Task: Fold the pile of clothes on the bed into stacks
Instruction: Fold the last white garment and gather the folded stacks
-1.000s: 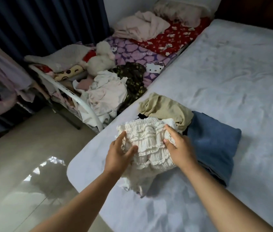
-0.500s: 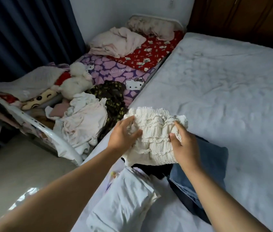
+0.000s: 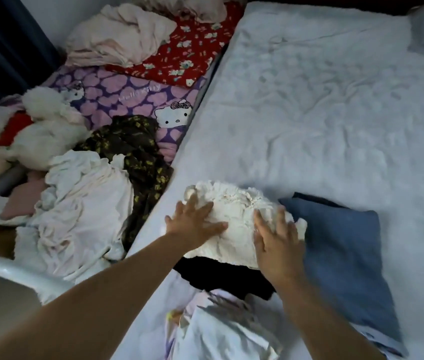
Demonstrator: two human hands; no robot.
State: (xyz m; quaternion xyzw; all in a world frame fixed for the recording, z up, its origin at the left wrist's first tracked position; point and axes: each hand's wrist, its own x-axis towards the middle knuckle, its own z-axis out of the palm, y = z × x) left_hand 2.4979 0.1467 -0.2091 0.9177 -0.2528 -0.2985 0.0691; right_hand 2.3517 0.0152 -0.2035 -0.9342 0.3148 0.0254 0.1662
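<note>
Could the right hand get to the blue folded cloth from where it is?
Probably yes. The right hand presses the white ruffled garment, and the blue cloth lies right beside it on the bed, uncovered.

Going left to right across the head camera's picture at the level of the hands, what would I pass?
Heap of white laundry → dark yellow-flecked garment → left hand → white ruffled garment → right hand → folded blue garment → bare bed sheet.

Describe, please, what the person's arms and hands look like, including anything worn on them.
Both forearms are bare, with no sleeves showing up to the frame's edge. The left hand and right hand wear no gloves, and no rings, watch or bracelets are visible. Motion blur softens finer detail.
</note>
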